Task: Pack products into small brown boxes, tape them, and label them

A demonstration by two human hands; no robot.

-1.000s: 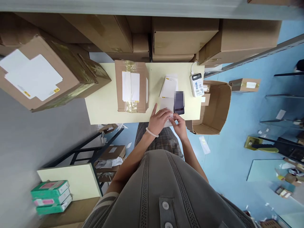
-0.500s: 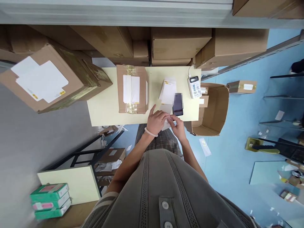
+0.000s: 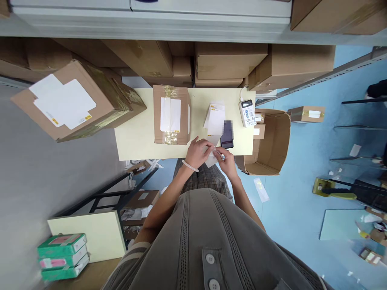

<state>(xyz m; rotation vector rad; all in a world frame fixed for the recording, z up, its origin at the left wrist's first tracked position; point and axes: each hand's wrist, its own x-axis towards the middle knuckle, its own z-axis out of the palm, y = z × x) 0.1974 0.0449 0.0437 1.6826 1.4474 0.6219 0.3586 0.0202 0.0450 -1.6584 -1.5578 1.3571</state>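
At the table's front edge, my left hand (image 3: 197, 153) and my right hand (image 3: 226, 160) meet over a white label sheet (image 3: 211, 160). Both sets of fingertips pinch its upper part, and its lower end hangs over the edge. A bracelet circles my left wrist. Just beyond my hands lie several overlapping white labels (image 3: 216, 121) with small yellow marks. A dark phone (image 3: 227, 139) rests beside them, close to my right hand. Left of the labels stands a taped cardboard box (image 3: 157, 117) with white labels on it.
A white power bank (image 3: 248, 113) with a cable lies at the right end of the cream table (image 3: 136, 151). An open carton (image 3: 273, 141) stands beyond that end. Large labelled boxes (image 3: 69, 100) are at the left, and shelved boxes (image 3: 231, 60) line the back.
My left hand has closed in its raised finger and shifted slightly left and up. Both hands still hold the sheet. The whole view has shifted a little with my head.
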